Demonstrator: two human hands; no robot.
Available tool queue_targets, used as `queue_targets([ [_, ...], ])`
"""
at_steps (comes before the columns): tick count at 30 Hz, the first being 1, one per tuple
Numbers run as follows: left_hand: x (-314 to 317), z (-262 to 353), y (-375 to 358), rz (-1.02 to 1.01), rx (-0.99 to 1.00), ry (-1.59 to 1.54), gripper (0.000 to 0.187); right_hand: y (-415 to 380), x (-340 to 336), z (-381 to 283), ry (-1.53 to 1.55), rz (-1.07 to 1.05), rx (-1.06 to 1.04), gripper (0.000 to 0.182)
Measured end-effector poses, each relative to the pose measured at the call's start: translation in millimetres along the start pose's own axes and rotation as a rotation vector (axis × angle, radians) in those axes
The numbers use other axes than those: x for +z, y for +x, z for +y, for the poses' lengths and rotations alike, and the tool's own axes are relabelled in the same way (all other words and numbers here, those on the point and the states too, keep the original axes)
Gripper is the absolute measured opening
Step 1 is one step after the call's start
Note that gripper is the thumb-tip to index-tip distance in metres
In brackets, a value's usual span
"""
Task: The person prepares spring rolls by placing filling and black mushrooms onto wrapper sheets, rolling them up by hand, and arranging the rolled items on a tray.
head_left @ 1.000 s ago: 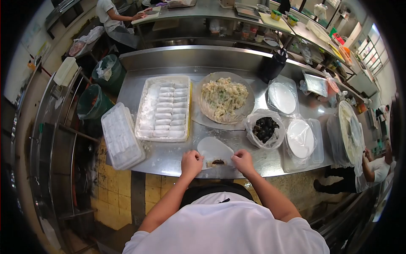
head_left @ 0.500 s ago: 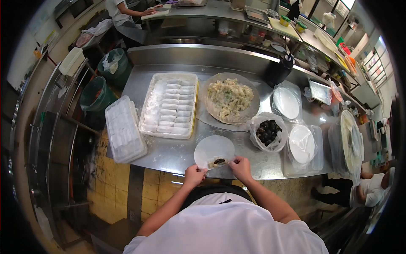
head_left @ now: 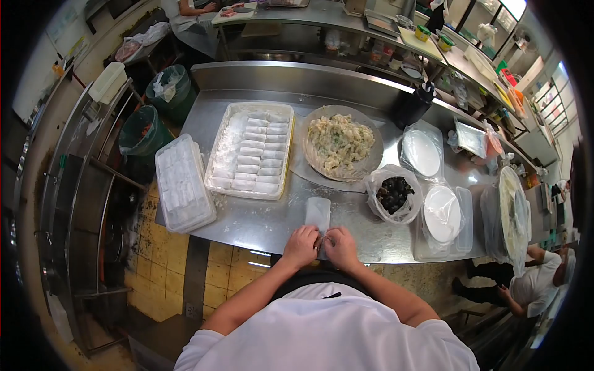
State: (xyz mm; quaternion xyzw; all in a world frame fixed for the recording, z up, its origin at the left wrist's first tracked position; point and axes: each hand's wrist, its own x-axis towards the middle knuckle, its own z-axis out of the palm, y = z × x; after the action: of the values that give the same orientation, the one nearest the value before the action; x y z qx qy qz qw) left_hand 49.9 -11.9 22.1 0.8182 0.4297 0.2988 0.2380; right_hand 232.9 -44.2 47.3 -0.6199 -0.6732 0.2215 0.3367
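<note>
A thin white wrapper lies on the steel table near its front edge, its sides folded inward so that it forms a narrow strip. At its near end, my left hand and my right hand are side by side, fingers closed on the folded wrapper. The filling is hidden under the folds and fingers. Beyond are a round tray of pale chopped filling and a bag-lined bowl of dark pieces. Finished white rolls lie in rows in a floured tray.
A lidded box of rolls stands at the left table edge. To the right are stacks of round wrappers, a dark bottle and bagged discs. Green bins stand left. Two other people are partly visible, back left and far right.
The open round wrapper is now folded in at both sides over its filling. My hands have come together at its near end. The view has shifted slightly.
</note>
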Motion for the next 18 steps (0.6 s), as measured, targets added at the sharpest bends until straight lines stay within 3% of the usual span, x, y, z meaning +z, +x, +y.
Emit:
queue_targets([
  [3,-7,0,-5,-0.048,0.006,-0.054,0.028,9,-7,-8,-0.042,0.016,-0.221,0.018],
  [9,-10,-4,-15,0.006,-0.184,-0.334,0.058,17,-2,7,-0.183,-0.259,-0.377,0.020],
  [12,-21,-1,-12,0.036,-0.094,-0.252,0.074,22,-5,1,-0.276,-0.368,-0.362,0.022],
  [18,-42,-6,-10,-0.236,0.054,0.013,0.088,25,-16,-9,-0.316,-0.472,-0.323,0.036],
])
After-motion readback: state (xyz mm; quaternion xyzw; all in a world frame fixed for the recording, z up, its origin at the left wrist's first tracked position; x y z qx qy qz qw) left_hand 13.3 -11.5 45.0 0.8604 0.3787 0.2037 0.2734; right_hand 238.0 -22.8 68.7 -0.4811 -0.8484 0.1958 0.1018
